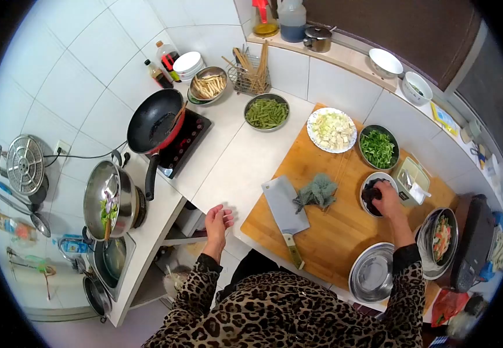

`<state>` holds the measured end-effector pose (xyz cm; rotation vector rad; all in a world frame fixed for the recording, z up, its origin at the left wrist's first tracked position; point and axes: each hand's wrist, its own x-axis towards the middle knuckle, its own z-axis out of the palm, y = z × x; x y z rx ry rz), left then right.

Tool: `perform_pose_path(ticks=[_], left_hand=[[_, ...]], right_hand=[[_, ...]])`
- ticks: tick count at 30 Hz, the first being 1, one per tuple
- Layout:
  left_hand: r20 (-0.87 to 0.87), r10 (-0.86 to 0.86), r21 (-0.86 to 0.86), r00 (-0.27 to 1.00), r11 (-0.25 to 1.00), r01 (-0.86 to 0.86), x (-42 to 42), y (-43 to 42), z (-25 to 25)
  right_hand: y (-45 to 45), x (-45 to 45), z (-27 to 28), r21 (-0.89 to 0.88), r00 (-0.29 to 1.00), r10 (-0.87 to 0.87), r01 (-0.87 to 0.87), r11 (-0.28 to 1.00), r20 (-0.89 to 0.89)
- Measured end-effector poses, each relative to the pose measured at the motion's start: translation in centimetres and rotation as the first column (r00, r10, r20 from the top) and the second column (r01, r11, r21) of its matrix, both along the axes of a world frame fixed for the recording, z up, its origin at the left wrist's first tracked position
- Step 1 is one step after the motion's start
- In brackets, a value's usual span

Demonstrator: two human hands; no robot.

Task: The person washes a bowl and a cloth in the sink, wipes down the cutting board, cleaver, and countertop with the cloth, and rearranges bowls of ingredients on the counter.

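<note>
My right hand [386, 200] reaches into a small white bowl [366, 210] on the wooden cutting board [344, 232]. Its fingers are closed on dark, wet-looking food that resembles black fungus [372, 193]. My left hand [219, 220] hovers by the counter's front edge, holding nothing, fingers loosely apart. Between the hands, a cleaver [286, 206] lies on the board beside a crumpled grey-green cloth [318, 191]. Beyond the white bowl are a bowl of chopped greens [378, 147] and a patterned plate of chopped pale cabbage [332, 129].
A wok [155, 122] sits on an induction cooker [184, 145], its handle toward me. Left stands a steel pot [109, 200], above a sink [115, 261]. Green beans [267, 112] fill a bowl at the back. Metal bowls [373, 272] rest at the board's near right.
</note>
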<state>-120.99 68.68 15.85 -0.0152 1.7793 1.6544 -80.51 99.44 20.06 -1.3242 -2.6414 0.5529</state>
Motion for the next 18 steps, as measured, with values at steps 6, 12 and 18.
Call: perform_pose_path(ticks=[6, 12, 18], left_hand=[[-0.058, -0.055, 0.032, 0.997, 0.998, 0.057, -5.1, 5.0, 0.9], [-0.039, -0.084, 0.160, 0.996, 0.983, 0.089, -14.5, 15.1, 0.9], [-0.037, 0.000, 0.181, 0.999, 0.984, 0.007, -21.9, 23.6, -0.1]], right_hand=[[0.4, 2.0, 0.3, -0.127, 0.961, -0.179, 0.155, 0.980, -0.210], [-0.2, 3.3, 0.8, -0.355, 0.891, -0.345, 0.232, 0.906, -0.296], [-0.4, 1.8, 0.7, -0.246, 0.910, -0.364, 0.314, 0.917, -0.199]])
